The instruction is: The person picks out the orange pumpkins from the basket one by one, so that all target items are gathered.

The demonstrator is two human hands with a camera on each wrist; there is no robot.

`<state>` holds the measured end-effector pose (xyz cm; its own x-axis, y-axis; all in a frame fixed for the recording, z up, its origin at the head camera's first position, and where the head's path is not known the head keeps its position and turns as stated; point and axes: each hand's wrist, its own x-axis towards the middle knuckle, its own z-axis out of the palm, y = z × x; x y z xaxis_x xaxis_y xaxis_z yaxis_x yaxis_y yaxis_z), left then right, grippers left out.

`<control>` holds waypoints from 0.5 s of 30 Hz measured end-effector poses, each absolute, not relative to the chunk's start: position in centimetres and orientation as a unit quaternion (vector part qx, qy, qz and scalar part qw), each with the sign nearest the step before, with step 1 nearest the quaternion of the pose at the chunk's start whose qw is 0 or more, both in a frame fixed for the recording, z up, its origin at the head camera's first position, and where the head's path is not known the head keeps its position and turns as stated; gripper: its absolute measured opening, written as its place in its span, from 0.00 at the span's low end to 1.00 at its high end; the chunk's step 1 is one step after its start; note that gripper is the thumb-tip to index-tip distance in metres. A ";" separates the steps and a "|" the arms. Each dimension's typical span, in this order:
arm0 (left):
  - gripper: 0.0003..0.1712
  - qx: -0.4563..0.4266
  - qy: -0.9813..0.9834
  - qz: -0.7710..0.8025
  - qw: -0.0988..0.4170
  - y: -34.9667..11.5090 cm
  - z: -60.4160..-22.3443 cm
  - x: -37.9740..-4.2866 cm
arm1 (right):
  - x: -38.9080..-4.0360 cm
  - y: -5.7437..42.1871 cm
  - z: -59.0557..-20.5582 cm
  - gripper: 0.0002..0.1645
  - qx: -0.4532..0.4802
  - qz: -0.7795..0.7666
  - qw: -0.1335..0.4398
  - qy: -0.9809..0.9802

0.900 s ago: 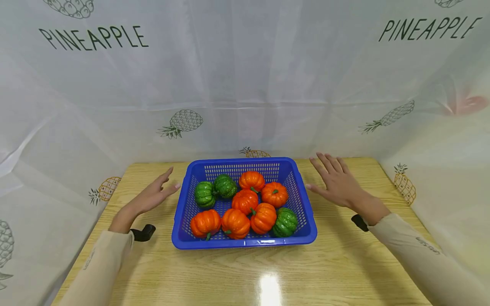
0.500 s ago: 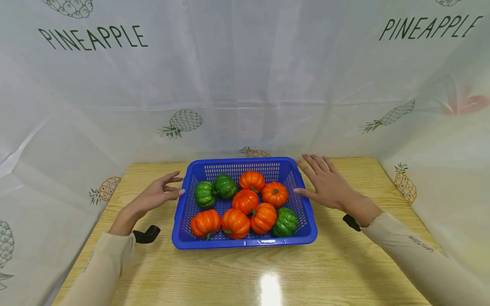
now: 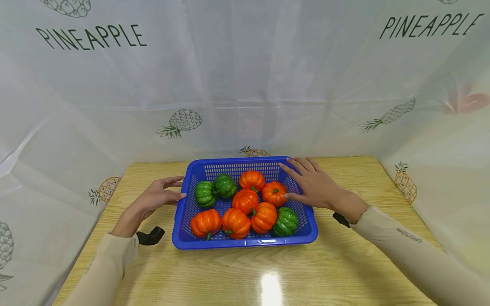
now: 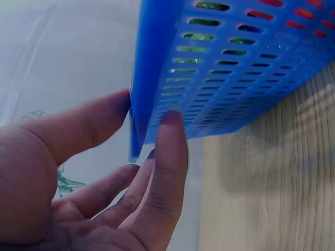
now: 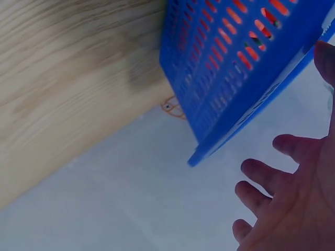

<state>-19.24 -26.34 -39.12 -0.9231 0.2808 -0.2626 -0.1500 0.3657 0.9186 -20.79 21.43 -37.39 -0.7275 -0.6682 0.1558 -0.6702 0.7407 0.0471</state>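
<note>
A blue plastic basket (image 3: 245, 243) stands on the table, holding several orange and green toy pumpkins. My left hand (image 3: 158, 196) is at its left side. In the left wrist view, the thumb touches the outer rim (image 4: 149, 68) while the index finger reaches under it against the slotted wall, so the rim lies between them. My right hand (image 3: 315, 187) hovers across the basket's right rim with fingers spread. Its fingertips are near an orange pumpkin (image 3: 274, 194); contact cannot be made out. A green pumpkin (image 3: 285, 222) lies in the near right corner.
The wooden table (image 3: 214, 276) extends on every side of the basket. A white curtain (image 3: 245, 76) printed with pineapples hangs behind and at both sides. Black wrist mounts, such as the left one (image 3: 151, 236), stick out beneath both wrists.
My right hand has moved left, from beside the basket to over its right rim. My left hand has come right to the left rim. The pumpkins look unmoved.
</note>
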 end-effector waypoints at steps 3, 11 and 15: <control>0.45 0.033 0.802 0.565 0.191 -26.2 -39.1 -19.2 | -20.9 20.8 -37.3 0.50 0.373 0.001 0.081 -0.924; 0.43 0.023 0.800 0.568 0.193 -25.9 -39.0 -19.2 | -21.4 19.4 -37.3 0.49 0.398 -0.031 0.056 -0.915; 0.42 0.023 0.799 0.569 0.193 -25.8 -39.0 -19.2 | -21.6 18.8 -37.4 0.48 0.409 -0.049 0.046 -0.910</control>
